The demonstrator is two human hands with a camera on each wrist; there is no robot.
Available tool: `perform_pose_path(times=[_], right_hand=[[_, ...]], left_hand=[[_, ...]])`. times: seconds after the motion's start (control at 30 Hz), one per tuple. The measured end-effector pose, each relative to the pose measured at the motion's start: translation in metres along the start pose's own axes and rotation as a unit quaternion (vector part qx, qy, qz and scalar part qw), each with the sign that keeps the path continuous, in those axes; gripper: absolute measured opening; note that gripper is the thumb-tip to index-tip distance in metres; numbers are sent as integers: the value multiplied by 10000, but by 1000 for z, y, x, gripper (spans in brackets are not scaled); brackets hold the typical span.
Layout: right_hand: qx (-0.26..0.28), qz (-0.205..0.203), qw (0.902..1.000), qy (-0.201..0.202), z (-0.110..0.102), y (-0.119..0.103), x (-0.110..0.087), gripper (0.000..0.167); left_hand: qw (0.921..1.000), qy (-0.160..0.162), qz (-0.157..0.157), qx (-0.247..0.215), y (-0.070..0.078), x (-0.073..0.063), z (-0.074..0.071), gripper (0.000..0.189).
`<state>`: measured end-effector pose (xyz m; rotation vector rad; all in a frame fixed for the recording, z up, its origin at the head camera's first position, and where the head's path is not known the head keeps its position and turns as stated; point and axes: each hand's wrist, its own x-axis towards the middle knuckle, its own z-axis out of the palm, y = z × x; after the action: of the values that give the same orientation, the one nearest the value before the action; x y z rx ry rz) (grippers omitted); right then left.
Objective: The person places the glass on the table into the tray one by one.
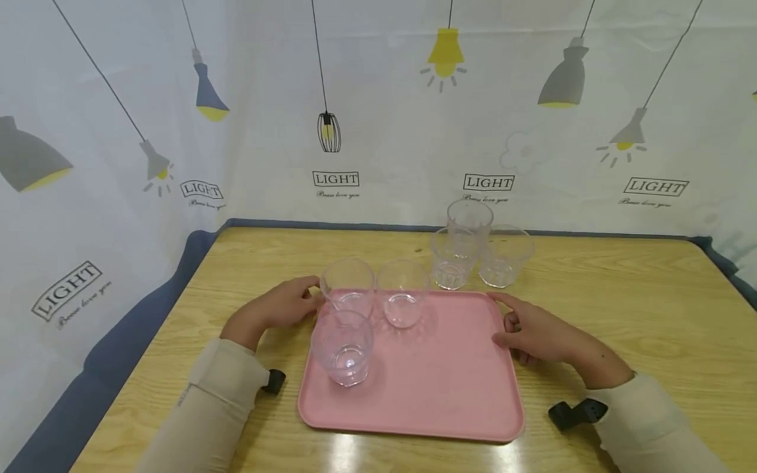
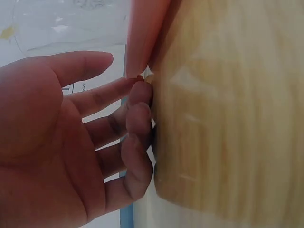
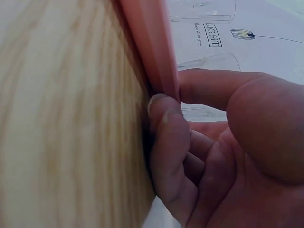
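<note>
Resting on the wood-grained table, the smooth pink tray shows rounded corners and a low raised rim. At its far left corner stands a clear, flared corner cup; just right of that, near the tray's far edge, is a middle cup, and nearer along the tray's left side a front cup, all see-through with thick, glinting bases. Past the tray's far edge, toward its right end, three more clear tumblers stand close together on the table, their outlines overlapping so that I cannot tell whether they touch. The left hand is beside the tray's far left corner, its fingers loosely bent with the tips at the rim and the thumb standing apart from it; exactly where those tips meet the tray is hard to make out. The right hand pinches the tray's right rim between thumb and bent fingers, some of them partly hidden beneath the edge. Behind the tray hangs a pale backdrop printed with lamps, cut off at the top. Light sleeves on either side of the tray run out of view.
</note>
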<state>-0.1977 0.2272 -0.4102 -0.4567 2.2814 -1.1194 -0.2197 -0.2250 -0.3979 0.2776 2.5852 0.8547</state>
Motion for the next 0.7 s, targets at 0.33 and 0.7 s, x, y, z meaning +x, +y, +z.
perform_pose_path(times=[0.33,0.7], right_hand=[[-102,-42,9999,103,0,-1,-2,81],[-389,8,9963,772,-2,-4,-2,66]], left_hand=[[9942,-513,-131,-932,6,6,8,24],[9973,-403,-59,-612,6,9,14,20]])
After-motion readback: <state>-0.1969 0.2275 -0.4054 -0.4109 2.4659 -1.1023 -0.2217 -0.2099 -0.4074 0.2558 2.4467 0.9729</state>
